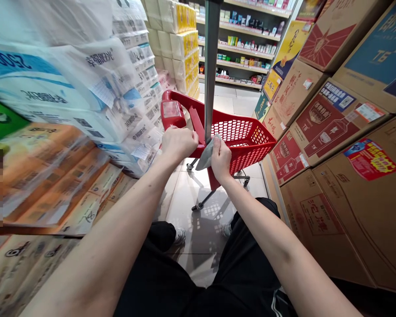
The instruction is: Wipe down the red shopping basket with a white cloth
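"Where's the cart, & how're you gripping?"

"Red cart [252, 155] is standing right in front of me, basket [242, 152] angling ahead & to the R. My L hand [180, 143] is fisting over its red handle [198, 151], fingertips hidden. My R hand [221, 158] is pinching a grey cloth [204, 158] between thumb & curled fingers, just beside the metal pole [211, 66]."

"Room?"

"Tight. The basket's far R corner is sitting near the cartons [320, 119]; wrapped packs [69, 88] are lining the L side. Tile floor [178, 187] is showing btwn my shoes [180, 236] & the cart, and again beyond it, running up to the shelves [251, 52]."

"Any txt?"

"'2500' is sitting upside down on a white-&-blue pack; 'T6', I'm reading, is on a blue-printed carton. Most others are carrying Chinese characters, some too blurred."

"Contents?"

"Cartons are hiding theirs, tho red-printed ones are bearing a bottle pic. Plastic film is covering the packs. Shelves are holding small bottles, tubes & boxes, too far off for labels."
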`<state>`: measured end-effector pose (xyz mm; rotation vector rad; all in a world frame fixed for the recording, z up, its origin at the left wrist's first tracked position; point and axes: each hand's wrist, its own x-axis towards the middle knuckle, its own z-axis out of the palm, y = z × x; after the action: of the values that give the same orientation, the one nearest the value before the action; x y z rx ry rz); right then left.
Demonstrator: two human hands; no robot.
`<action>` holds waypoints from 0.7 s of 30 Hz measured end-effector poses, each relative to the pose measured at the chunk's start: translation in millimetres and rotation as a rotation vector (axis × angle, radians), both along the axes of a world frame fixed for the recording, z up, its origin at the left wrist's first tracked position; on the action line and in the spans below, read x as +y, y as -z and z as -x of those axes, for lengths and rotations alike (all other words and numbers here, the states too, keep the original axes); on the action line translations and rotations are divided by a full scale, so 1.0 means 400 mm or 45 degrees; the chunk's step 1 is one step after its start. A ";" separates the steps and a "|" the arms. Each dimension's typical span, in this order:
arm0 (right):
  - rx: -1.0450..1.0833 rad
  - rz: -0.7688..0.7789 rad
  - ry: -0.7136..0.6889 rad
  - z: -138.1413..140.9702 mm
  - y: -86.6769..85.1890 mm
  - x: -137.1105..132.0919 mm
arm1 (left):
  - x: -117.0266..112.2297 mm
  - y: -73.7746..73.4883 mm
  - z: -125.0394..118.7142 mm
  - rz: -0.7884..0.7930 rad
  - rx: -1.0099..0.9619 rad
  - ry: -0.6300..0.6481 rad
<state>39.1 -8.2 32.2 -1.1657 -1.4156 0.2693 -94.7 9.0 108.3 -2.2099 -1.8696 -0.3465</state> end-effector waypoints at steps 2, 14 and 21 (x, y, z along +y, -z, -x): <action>0.079 0.023 -0.011 0.012 -0.018 -0.005 | -0.002 -0.003 -0.006 -0.006 -0.014 -0.015; -0.543 0.095 -0.060 -0.065 0.010 0.022 | 0.004 -0.005 -0.021 -0.022 -0.071 0.038; -0.696 0.084 0.017 -0.062 -0.010 0.048 | 0.013 0.003 -0.035 -0.060 -0.110 -0.007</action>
<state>63.9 11.0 36.1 -1.3645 -1.8815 -0.0203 -80.8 14.2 107.0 -2.1917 -1.8897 -0.4874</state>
